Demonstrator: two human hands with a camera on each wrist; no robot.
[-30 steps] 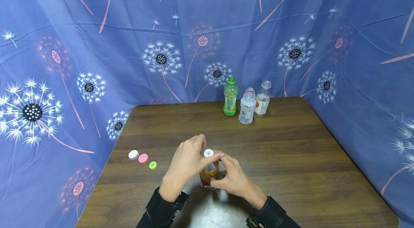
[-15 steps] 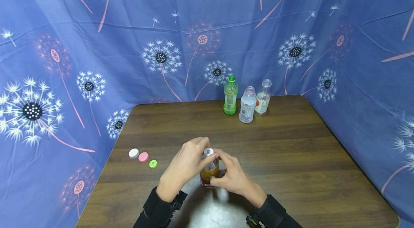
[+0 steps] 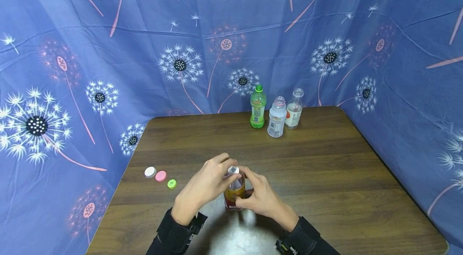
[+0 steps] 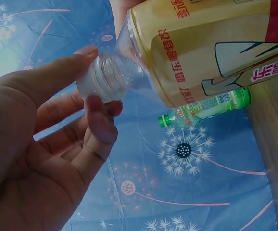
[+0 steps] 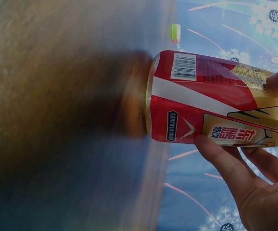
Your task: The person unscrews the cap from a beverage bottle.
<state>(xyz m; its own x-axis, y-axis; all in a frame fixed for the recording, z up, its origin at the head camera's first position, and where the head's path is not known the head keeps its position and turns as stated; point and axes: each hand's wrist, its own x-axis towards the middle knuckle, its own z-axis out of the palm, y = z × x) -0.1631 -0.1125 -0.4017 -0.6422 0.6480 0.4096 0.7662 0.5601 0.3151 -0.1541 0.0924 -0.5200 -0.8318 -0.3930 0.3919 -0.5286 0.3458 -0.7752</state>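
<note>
A bottle with a gold and red label stands upright on the table, near its front middle. My left hand comes over its top and pinches the white cap between thumb and fingers. In the left wrist view the thumb and fingertips lie around the cap at the clear neck. My right hand grips the bottle's side, thumb low on the label and fingers round the far side. The right wrist view shows the bottle's red lower part with thumb and fingers against the label.
On the left of the wooden table lie a white cap, a pink cap and a green cap. At the back stand a green bottle, a pale bottle and a clear bottle, all uncapped.
The left hand's fingers have shifted round the cap, and its wrist has moved slightly left and down. The right hand and the bottle have hardly moved.
</note>
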